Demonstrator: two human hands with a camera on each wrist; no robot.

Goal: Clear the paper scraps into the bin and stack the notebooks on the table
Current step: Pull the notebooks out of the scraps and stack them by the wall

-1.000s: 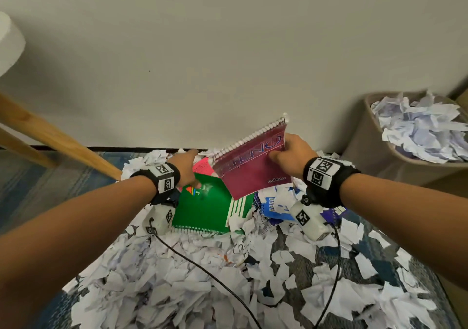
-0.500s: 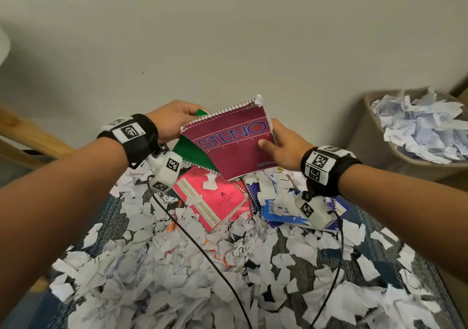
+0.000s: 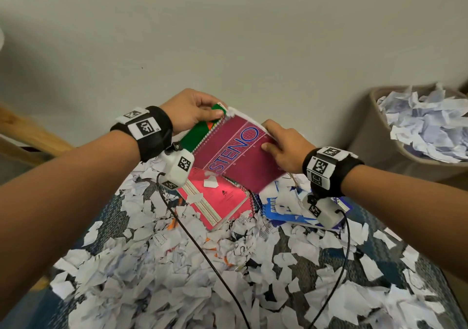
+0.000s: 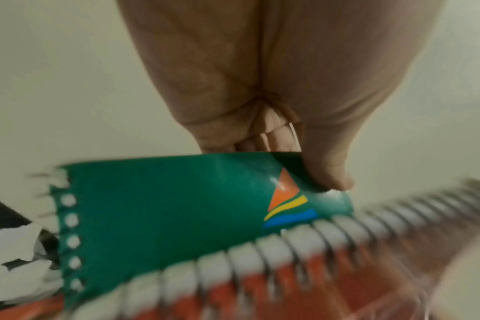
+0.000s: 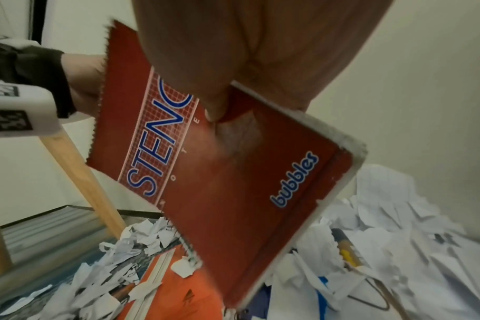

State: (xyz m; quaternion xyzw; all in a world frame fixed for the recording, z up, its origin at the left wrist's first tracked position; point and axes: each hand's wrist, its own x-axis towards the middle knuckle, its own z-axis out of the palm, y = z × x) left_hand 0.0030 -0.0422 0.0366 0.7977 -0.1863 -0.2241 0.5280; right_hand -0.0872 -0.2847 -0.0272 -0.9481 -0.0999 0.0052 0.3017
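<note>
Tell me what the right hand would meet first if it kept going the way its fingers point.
Probably the left hand, which holds the green notebook just past the maroon notebook that the right hand grips. Beyond that is bare wall; depth is unclear.

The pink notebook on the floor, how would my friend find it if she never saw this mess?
Start at the bin stuffed with paper by the wall, then look left across the paper scraps to below the two raised hands. The pink notebook lies flat there, beside a blue notebook. It alone is bright pink, with a striped edge and small white scraps on its cover.
</note>
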